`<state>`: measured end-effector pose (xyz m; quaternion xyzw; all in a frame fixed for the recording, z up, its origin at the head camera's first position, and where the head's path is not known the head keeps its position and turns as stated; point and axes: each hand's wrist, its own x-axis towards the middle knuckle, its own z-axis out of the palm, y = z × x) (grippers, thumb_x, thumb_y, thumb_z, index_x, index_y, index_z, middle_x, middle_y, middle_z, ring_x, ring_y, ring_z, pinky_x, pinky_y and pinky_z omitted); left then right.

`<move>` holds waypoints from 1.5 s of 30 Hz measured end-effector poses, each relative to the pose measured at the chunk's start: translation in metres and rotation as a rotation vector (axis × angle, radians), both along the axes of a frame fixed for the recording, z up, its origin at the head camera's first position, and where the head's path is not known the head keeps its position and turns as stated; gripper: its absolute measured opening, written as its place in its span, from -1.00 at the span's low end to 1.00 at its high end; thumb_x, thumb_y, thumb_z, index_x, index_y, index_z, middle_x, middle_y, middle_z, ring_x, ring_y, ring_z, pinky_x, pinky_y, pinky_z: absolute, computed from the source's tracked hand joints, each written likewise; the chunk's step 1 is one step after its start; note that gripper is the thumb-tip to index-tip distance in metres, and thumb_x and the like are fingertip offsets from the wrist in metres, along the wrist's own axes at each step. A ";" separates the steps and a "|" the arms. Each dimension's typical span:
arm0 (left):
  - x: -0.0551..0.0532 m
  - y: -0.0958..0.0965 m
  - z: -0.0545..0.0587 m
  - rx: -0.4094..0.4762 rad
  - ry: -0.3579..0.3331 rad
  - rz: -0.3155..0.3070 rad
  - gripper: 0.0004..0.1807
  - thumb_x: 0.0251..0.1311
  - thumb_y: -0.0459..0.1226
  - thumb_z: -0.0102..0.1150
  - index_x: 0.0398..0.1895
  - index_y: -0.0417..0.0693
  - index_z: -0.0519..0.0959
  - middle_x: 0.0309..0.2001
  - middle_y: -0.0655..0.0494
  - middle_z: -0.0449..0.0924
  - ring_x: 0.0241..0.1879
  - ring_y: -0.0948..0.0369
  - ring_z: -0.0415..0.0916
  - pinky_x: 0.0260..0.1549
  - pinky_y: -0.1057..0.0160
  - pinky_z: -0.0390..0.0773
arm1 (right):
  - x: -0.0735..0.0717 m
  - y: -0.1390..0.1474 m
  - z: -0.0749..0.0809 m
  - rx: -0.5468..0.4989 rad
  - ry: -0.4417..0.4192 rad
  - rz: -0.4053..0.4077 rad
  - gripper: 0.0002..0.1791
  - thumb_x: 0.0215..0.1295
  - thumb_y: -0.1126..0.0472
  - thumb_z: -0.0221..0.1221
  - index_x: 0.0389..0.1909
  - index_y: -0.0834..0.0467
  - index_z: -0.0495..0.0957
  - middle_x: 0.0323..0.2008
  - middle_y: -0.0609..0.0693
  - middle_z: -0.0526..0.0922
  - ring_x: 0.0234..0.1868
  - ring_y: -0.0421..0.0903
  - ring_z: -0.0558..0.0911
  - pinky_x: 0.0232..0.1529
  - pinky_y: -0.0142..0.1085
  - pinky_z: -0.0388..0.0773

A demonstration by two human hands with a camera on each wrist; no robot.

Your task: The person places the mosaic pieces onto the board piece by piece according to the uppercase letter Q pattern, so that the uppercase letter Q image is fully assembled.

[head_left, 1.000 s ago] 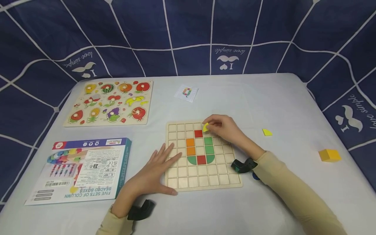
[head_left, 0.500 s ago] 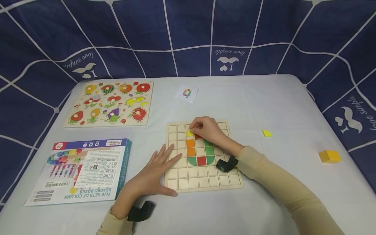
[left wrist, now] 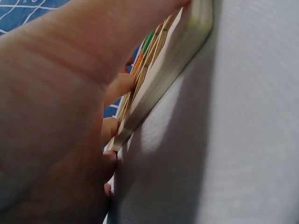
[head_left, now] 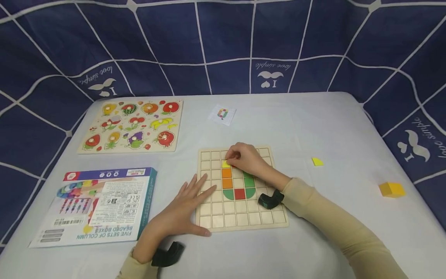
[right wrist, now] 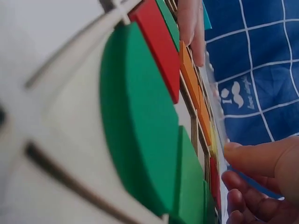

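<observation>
The square wooden grid board (head_left: 213, 211) lies on the table, bearing orange tiles (head_left: 227, 178), green tiles (head_left: 249, 186) and a red tile (head_left: 240, 193) in a ring. At the ring's upper left, my right hand (head_left: 245, 159) pinches a yellow quarter-circle tile (head_left: 225, 164) down in its cell; the thumb is beside this yellow tile (right wrist: 213, 140) in the right wrist view. The right hand partly hides another red tile (right wrist: 214, 179). My left hand (head_left: 182, 211) lies spread with fingertips on the board's left edge, thumb at its near corner.
Another yellow quarter-circle tile (head_left: 317, 161) lies right of the board, and a yellow block (head_left: 391, 190) farther right. A pattern card (head_left: 222, 115) lies behind the board. Left are a fruit knob puzzle (head_left: 130, 126) and a flat box (head_left: 97, 209).
My right hand has moved left across the board's far side with the yellow tile, which now lies in the cell above the orange ones. The left hand has stayed in place.
</observation>
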<state>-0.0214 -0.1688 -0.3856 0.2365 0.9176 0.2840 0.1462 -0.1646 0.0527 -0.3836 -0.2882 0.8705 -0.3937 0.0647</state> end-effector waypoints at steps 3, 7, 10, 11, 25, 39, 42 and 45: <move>0.000 0.001 -0.001 -0.008 0.003 -0.002 0.24 -0.41 0.16 0.51 0.45 0.12 0.09 0.48 0.04 -0.35 0.41 0.00 -0.50 0.28 -0.10 -0.32 | 0.000 0.009 0.006 -0.008 -0.002 -0.034 -0.92 0.14 0.28 0.29 -0.33 0.15 0.67 -0.39 -0.09 0.55 -0.36 -0.13 0.47 -0.31 -0.29 0.44; -0.001 0.002 -0.001 0.001 0.000 0.004 0.24 -0.43 0.15 0.52 0.45 0.12 0.10 0.48 0.05 -0.35 0.41 0.02 -0.50 0.28 -0.10 -0.33 | -0.003 0.040 0.020 -0.058 -0.007 -0.118 -0.88 0.18 0.31 0.24 -0.25 0.21 0.66 -0.33 -0.02 0.59 -0.31 -0.09 0.48 -0.26 -0.24 0.45; -0.001 0.002 -0.001 0.017 -0.007 0.010 0.24 -0.44 0.13 0.53 0.44 0.12 0.11 0.48 0.05 -0.33 0.41 0.01 -0.50 0.27 -0.12 -0.33 | -0.005 0.077 0.027 -0.071 -0.006 -0.189 -0.85 0.21 0.31 0.22 -0.22 0.26 0.65 -0.30 0.06 0.62 -0.29 -0.04 0.51 -0.24 -0.20 0.45; -0.001 0.002 0.000 0.016 -0.007 0.011 0.24 -0.44 0.13 0.53 0.44 0.12 0.12 0.48 0.04 -0.33 0.41 0.01 -0.50 0.27 -0.12 -0.33 | -0.005 0.091 0.028 -0.065 -0.006 -0.216 -0.83 0.23 0.30 0.21 -0.20 0.28 0.64 -0.28 0.09 0.63 -0.28 -0.03 0.51 -0.23 -0.19 0.44; 0.002 0.000 -0.001 0.010 -0.049 0.039 0.24 -0.45 0.07 0.56 0.45 0.19 0.10 0.48 0.16 -0.36 0.40 0.11 -0.55 0.29 -0.05 -0.36 | 0.015 0.214 0.008 0.194 -0.022 -0.410 -0.72 0.13 0.27 0.29 -0.17 0.34 0.59 -0.37 0.12 0.53 -0.39 -0.01 0.43 -0.43 -0.24 0.36; -0.001 0.000 -0.002 0.002 -0.026 0.011 0.25 -0.43 0.12 0.53 0.46 0.17 0.08 0.48 0.12 -0.38 0.40 0.09 -0.56 0.28 -0.08 -0.35 | 0.016 0.209 0.013 0.224 0.008 -0.378 -0.85 0.06 0.38 0.31 -0.35 0.28 0.54 -0.50 0.02 0.53 -0.46 -0.04 0.44 -0.47 -0.31 0.35; -0.001 -0.001 -0.002 -0.005 -0.021 0.013 0.25 -0.43 0.14 0.52 0.46 0.17 0.08 0.48 0.12 -0.37 0.40 0.09 -0.56 0.28 -0.08 -0.35 | 0.014 0.196 0.019 0.218 0.006 -0.342 -0.91 0.09 0.40 0.28 -0.38 0.25 0.57 -0.51 0.01 0.56 -0.45 -0.04 0.47 -0.44 -0.28 0.39; -0.001 -0.001 -0.003 -0.001 -0.019 0.013 0.25 -0.42 0.16 0.51 0.46 0.17 0.08 0.48 0.11 -0.37 0.40 0.08 -0.55 0.28 -0.08 -0.35 | 0.010 0.175 0.025 0.207 0.002 -0.308 -0.93 0.11 0.41 0.25 -0.38 0.24 0.58 -0.48 0.03 0.58 -0.43 -0.02 0.49 -0.40 -0.21 0.44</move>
